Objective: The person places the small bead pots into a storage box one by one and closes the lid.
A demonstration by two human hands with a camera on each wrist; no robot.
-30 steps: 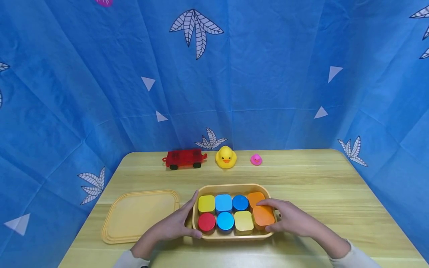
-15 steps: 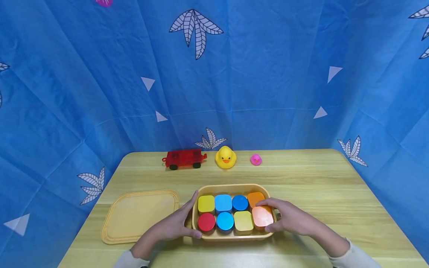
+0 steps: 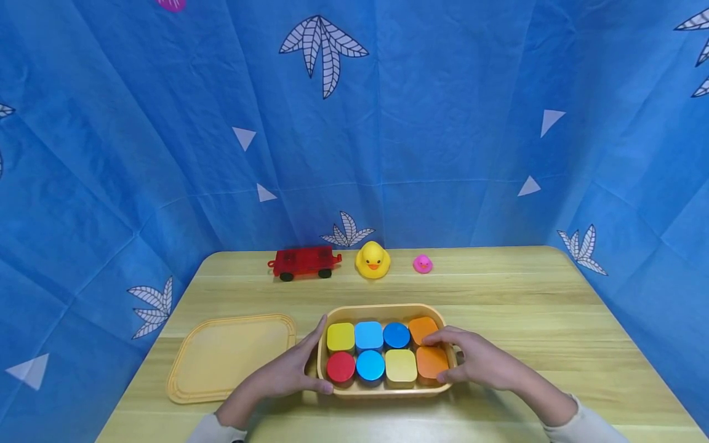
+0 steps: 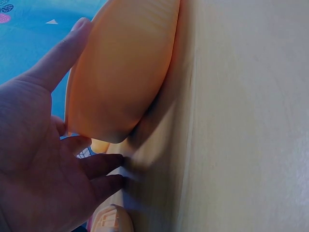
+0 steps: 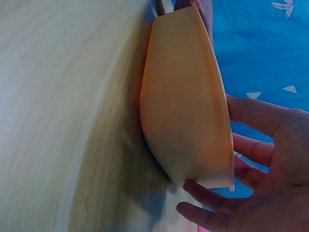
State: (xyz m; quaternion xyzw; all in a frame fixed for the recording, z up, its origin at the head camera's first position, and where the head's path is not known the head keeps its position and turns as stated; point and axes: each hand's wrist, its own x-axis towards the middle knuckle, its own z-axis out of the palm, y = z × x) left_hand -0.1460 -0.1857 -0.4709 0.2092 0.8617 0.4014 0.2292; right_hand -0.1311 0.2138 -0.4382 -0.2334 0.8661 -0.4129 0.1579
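Note:
A pale orange oblong box (image 3: 382, 394) on the table holds two rows of coloured blocks with square or round tops. My left hand (image 3: 285, 372) spans the box's left end, thumb at the front corner and index finger along the back rim. Over the right end, my right hand (image 3: 482, 363) has its thumb and index finger inside the rim, pinching the front orange square block (image 3: 431, 362). In the right wrist view its lower fingers (image 5: 207, 198) stay outside the box wall. Beside that block sit a pale yellow square block (image 3: 401, 365) and another orange block (image 3: 423, 330).
A flat pale orange lid (image 3: 229, 357) lies on the table (image 3: 526, 307) to the left. Along the back stand a red toy wagon (image 3: 303, 263), a yellow rubber duck (image 3: 373, 260) and a small pink duck (image 3: 423, 264). A blue curtain (image 3: 443, 123) surrounds the table.
The front orange block, raised and tilted earlier, has sunk lower and now sits about level with its neighbours. Both hands have stayed nearly in place.

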